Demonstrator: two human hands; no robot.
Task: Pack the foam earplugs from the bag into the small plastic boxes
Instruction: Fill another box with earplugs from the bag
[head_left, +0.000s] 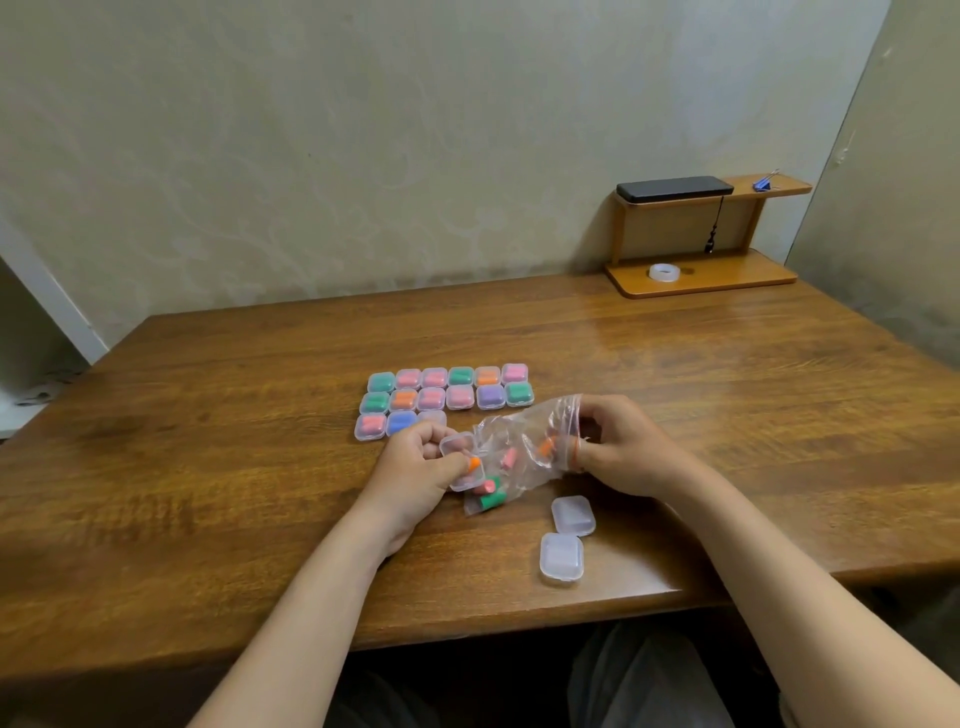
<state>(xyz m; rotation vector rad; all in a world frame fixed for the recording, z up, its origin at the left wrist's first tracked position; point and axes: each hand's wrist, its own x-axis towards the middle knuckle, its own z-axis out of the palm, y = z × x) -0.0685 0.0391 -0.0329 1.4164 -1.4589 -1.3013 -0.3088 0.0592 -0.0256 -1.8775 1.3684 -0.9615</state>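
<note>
The clear plastic bag (524, 441) is lying near the middle of the wooden table (208, 467), stretching between the two hands. A few foam earplugs are showing through it: an orange earplug (545, 446) near the mouth, a pink earplug (508, 458) further in, and a green earplug (491, 500) at the bottom end, touching a reddish one. The right hand (618, 449) is gripping the bag's mouth, its fingers curling tightly round the bunched plastic. The left hand (418, 470) is holding an open small box (470, 482) against the bag's lower end, with its fingers wrapping the box from behind. Its thumb is pressing a second orange plug (472, 463) at the box's opening. Just behind the left hand, the filled boxes (434, 397) are sitting closed in three neat rows, touching one another. They are showing green, pink, orange, purple and blue plugs through their lids, and the front row is partly hiding behind the knuckles. Nearer the table's front edge, below the right hand, two empty boxes (573, 514) are lying closed, just beside each other. At the far right corner a wooden shelf (701, 280) is standing against the wall. It is carrying a black case (674, 188) and a blue binder clip (762, 183) on top, with a roll of clear tape (664, 272) on its base.
</note>
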